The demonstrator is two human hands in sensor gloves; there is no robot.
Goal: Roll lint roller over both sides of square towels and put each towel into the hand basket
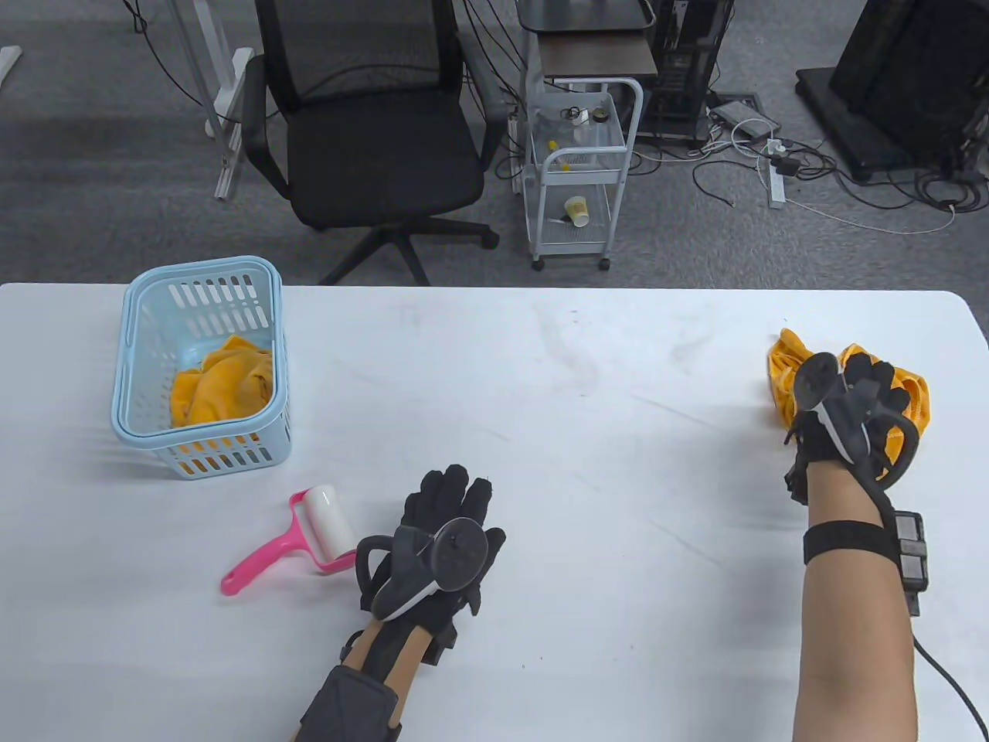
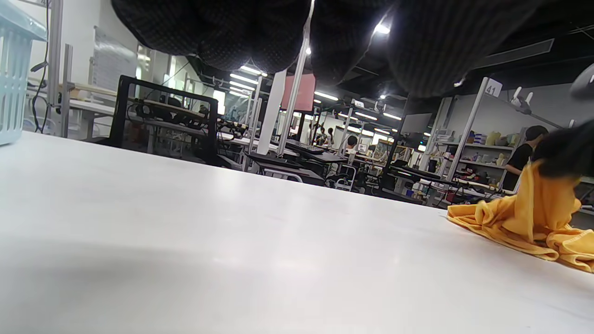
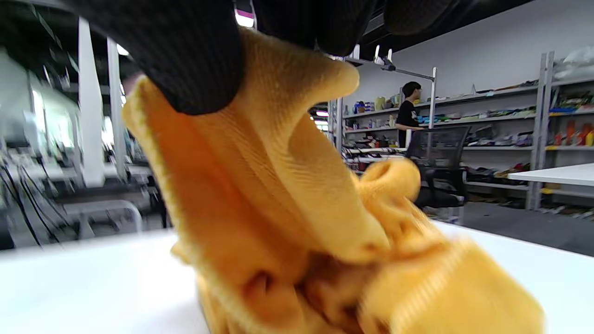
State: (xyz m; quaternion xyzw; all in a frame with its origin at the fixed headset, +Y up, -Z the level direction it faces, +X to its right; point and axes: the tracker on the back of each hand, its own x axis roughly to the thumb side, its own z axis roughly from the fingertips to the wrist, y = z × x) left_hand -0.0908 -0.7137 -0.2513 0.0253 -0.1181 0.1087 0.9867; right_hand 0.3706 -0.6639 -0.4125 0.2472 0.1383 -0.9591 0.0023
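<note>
White and broad, the surface fills the lower part of the table view, with grey office floor beyond it. Nearest the bottom edge, the left hand is laid flat on the surface with its fingers straight, and nothing is held by it. Just beside it, to its left, the pink lint roller is seen lying on its side, its white roll pointing away. Well apart, at the right, the right hand is set on a crumpled orange towel, and its fingers are curled into the cloth; in the right wrist view a fold of this towel is pinched under the gloved fingertips and lifted. Farther back at the left, a light blue hand basket is stood on the surface, and a second orange towel is bundled inside it. Beyond the surface, a black office chair and a small white cart are placed on the floor.
</note>
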